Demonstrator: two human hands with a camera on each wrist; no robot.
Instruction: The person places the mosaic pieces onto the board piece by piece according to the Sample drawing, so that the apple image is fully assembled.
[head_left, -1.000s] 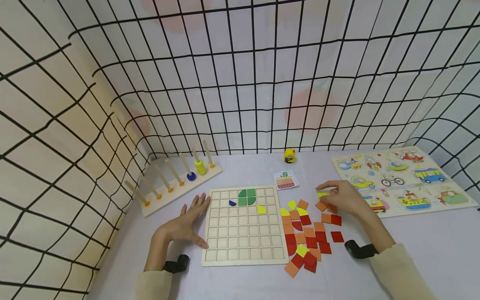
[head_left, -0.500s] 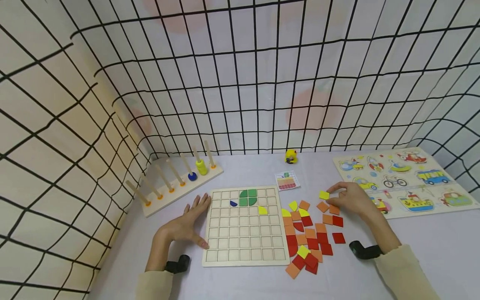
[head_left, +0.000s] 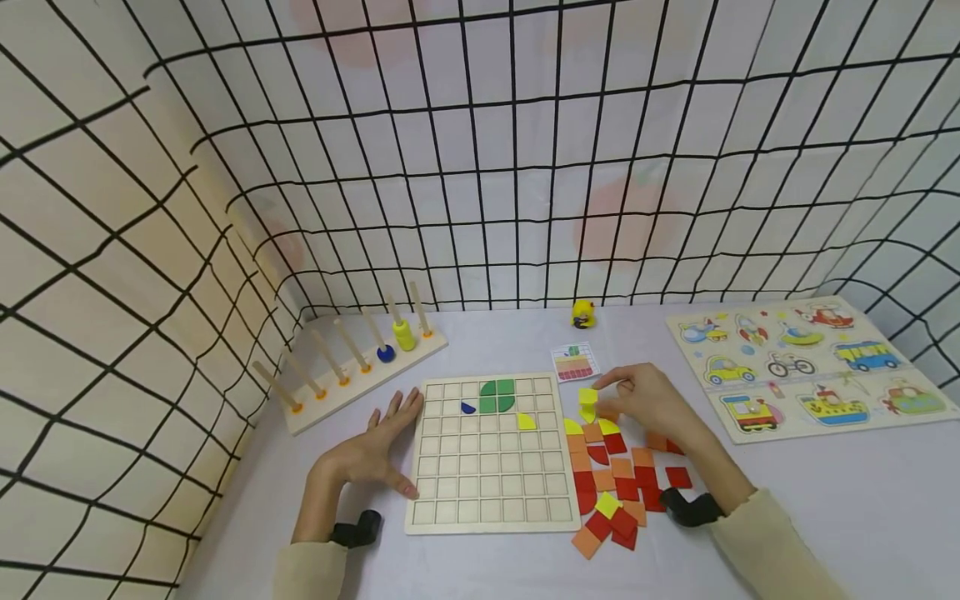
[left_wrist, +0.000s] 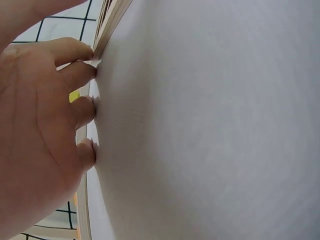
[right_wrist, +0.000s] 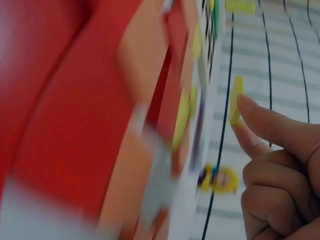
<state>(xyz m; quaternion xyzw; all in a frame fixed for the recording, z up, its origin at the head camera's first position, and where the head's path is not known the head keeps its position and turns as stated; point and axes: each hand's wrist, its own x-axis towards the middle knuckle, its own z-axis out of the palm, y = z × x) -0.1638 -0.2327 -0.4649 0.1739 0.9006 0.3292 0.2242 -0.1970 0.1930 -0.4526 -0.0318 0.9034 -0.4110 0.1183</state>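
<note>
1. The yellow tile is in the air over the table, beside the right edge of the board and just short of the picture card.
2. The right hand pinches it between thumb and forefinger; the right wrist view shows the other fingers curled back.
3. It looks thin, light and stiff, probably wood, smooth enough to slip, and unlikely to break; opposite edges or the two flat faces near a rim should give the surest hold.
4. The left hand holds nothing; its fingers are spread along the board's left edge.
5. Red tiles and orange tiles lie right of the board.
6. No brand or writing can be read on the tiles, the card or the picture puzzle.
</note>
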